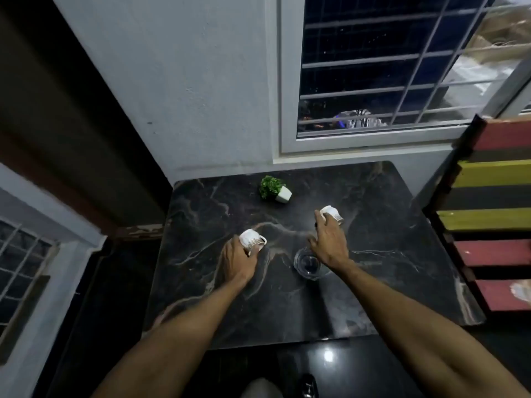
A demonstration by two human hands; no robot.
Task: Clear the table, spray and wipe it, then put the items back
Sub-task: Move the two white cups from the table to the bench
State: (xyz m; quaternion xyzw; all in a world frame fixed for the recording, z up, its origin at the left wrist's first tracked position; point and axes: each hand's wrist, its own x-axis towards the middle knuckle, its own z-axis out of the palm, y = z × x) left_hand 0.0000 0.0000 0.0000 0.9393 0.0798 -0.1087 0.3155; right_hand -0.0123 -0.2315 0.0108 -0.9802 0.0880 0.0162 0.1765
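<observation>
Two small white ceramic cups with gilt patterning sit on the dark marbled stone table (373,282), one under each of our hands. Our left hand (240,259) closes around the left cup (252,239); our right hand (327,242) wraps the farther right cup (333,214). We judge both light, rigid and breakable, slick-glazed, so we hold them by the body. Near our right wrist stands a clear glass tumbler (307,264); at the far side a tiny green plant in a white pot (275,190) waits, light and easily tipped.
</observation>
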